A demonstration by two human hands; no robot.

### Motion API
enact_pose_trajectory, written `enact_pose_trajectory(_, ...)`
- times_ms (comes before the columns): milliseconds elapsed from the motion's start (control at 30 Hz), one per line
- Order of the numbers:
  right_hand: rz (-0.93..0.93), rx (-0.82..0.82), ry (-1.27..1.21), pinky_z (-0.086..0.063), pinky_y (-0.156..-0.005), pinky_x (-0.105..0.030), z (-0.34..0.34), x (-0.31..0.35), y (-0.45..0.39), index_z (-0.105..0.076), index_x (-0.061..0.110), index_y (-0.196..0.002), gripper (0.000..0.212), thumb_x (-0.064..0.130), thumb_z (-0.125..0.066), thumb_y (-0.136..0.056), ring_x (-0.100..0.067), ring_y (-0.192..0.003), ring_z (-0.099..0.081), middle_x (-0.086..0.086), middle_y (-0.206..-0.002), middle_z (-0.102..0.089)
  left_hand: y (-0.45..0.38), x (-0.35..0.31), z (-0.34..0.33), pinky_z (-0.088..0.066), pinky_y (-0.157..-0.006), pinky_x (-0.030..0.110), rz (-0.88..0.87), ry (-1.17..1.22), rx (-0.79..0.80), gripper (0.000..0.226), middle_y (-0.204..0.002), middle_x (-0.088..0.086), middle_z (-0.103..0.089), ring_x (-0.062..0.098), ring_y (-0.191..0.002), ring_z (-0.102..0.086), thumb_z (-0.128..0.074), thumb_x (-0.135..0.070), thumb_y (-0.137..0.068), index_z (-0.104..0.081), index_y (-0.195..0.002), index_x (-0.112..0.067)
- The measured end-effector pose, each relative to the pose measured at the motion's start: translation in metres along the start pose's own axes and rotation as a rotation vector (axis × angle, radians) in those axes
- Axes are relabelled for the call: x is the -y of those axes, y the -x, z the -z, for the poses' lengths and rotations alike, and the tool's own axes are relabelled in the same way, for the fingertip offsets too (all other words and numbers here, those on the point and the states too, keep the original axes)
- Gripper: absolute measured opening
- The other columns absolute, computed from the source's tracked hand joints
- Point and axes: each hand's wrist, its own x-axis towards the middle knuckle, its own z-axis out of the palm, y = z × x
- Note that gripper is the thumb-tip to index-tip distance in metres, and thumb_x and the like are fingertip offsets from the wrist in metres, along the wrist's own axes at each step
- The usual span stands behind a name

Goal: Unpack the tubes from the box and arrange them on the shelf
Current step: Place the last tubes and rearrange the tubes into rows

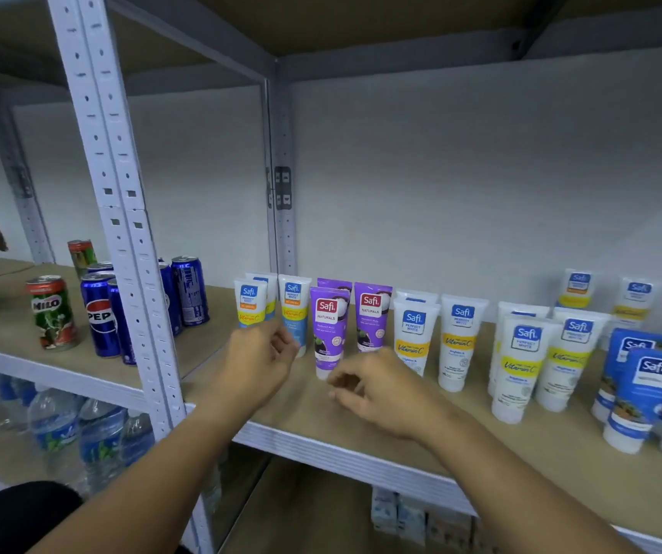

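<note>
we are hovering both hands empty | right hand (377, 389) nearer upright purple tube (327, 333), just behind its loosely curled fingers | left hand (259, 359) beside it

Grey metal racking (121, 201), white wall (461, 185)

A single head-worn wide-angle camera looked forward and slightly down, close to the tan wooden shelf board (361, 417) of a grey metal rack, both forearms entering from below.
</note>
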Motion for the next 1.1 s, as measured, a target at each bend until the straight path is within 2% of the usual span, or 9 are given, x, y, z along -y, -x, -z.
enact_pose_trajectory(67, -0.024, -0.055, 0.024, -0.054, -0.080, -0.029, 0.035, -0.004, 0.004, -0.074, 0.021, -0.099, 0.015, 0.027, -0.065, -0.088, -0.007, -0.081, -0.066, 0.005, -0.090, -0.074, -0.010, -0.030, 0.008, -0.045, -0.061, 0.023, -0.115, -0.021, -0.033, 0.015, -0.070, -0.012, -0.063, 0.004, -0.067, -0.058, -0.073, -0.030, -0.083, -0.059, -0.078, -0.025)
enact_pose_trajectory(167, -0.062, -0.135, 0.089, -0.052, -0.077, -0.021, 0.096, -0.013, 0.016, -0.075, 0.020, -0.092, 0.010, 0.024, -0.068, -0.087, -0.005, -0.075, -0.066, 0.006, -0.083, -0.075, -0.031, -0.083, 0.015, -0.046, -0.067, 0.028, -0.301, 0.004, -0.091, 0.015, -0.077, -0.014, -0.062, 0.009, -0.075, -0.056, -0.071, -0.034, -0.085, -0.058, -0.086, -0.028)
enact_pose_trajectory(267, -0.108, -0.187, 0.220, -0.046, -0.075, -0.013, 0.158, -0.035, 0.029, -0.074, 0.018, -0.095, 0.012, 0.024, -0.069, -0.087, -0.005, -0.076, -0.065, 0.004, -0.086, -0.075, -0.059, -0.142, 0.008, -0.048, -0.073, 0.029, -0.450, 0.033, -0.079, 0.014, -0.081, -0.017, -0.059, 0.011, -0.080, -0.057, -0.069, -0.035, -0.086, -0.060, -0.094, -0.028)
enact_pose_trajectory(400, -0.239, -0.219, 0.378, -0.050, -0.082, -0.021, 0.229, -0.092, 0.049, -0.075, 0.017, -0.099, 0.016, 0.024, -0.069, -0.086, -0.011, -0.083, -0.067, 0.002, -0.089, -0.075, -0.102, -0.216, -0.028, -0.052, -0.076, 0.031, -0.511, 0.081, 0.051, 0.016, -0.081, -0.019, -0.062, 0.010, -0.083, -0.060, -0.068, -0.037, -0.087, -0.062, -0.097, -0.027)
enact_pose_trajectory(533, -0.419, -0.182, 0.509, -0.052, -0.090, -0.031, 0.274, -0.169, 0.064, -0.073, 0.017, -0.106, 0.024, 0.022, -0.073, -0.083, -0.016, -0.094, -0.066, -0.001, -0.099, -0.073, -0.144, -0.276, -0.087, -0.054, -0.085, 0.035, -0.554, 0.067, 0.260, 0.022, -0.094, -0.008, -0.068, 0.014, -0.095, -0.061, -0.069, -0.034, -0.088, -0.065, -0.106, -0.022)
enact_pose_trajectory(733, -0.577, -0.053, 0.621, -0.048, -0.091, -0.031, 0.294, -0.274, 0.067, -0.067, 0.012, -0.120, 0.038, 0.019, -0.073, -0.082, -0.023, -0.107, -0.059, -0.009, -0.117, -0.066, -0.192, -0.337, -0.197, -0.050, -0.095, 0.034, -0.611, -0.096, 0.484, 0.043, -0.125, 0.006, -0.063, 0.022, -0.109, -0.060, -0.069, -0.032, -0.089, -0.060, -0.128, -0.016)
enact_pose_trajectory(900, -0.628, 0.023, 0.626, -0.049, -0.090, -0.034, 0.287, -0.338, 0.066, -0.062, 0.009, -0.126, 0.046, 0.017, -0.075, -0.082, -0.028, -0.112, -0.055, -0.014, -0.124, -0.058, -0.213, -0.370, -0.264, -0.046, -0.099, 0.031, -0.672, -0.215, 0.617, 0.054, -0.138, 0.011, -0.054, 0.026, -0.123, -0.054, -0.068, -0.028, -0.092, -0.051, -0.140, -0.011)
enact_pose_trajectory(967, -0.620, 0.031, 0.613, -0.052, -0.089, -0.036, 0.283, -0.350, 0.066, -0.066, 0.009, -0.119, 0.042, 0.018, -0.078, -0.079, -0.028, -0.105, -0.059, -0.014, -0.119, -0.062, -0.215, -0.380, -0.276, -0.046, -0.096, 0.028, -0.712, -0.251, 0.644, 0.049, -0.136, 0.012, -0.056, 0.025, -0.122, -0.055, -0.068, -0.022, -0.091, -0.055, -0.137, -0.009)
enact_pose_trajectory(1100, -0.601, -0.017, 0.577, -0.055, -0.083, -0.040, 0.279, -0.356, 0.067, -0.072, 0.007, -0.102, 0.029, 0.011, -0.081, -0.075, -0.027, -0.092, -0.064, -0.011, -0.101, -0.068, -0.215, -0.386, -0.289, -0.049, -0.080, 0.026, -0.737, -0.268, 0.611, 0.033, -0.117, 0.010, -0.068, 0.023, -0.104, -0.063, -0.076, -0.012, -0.083, -0.070, -0.115, -0.008)
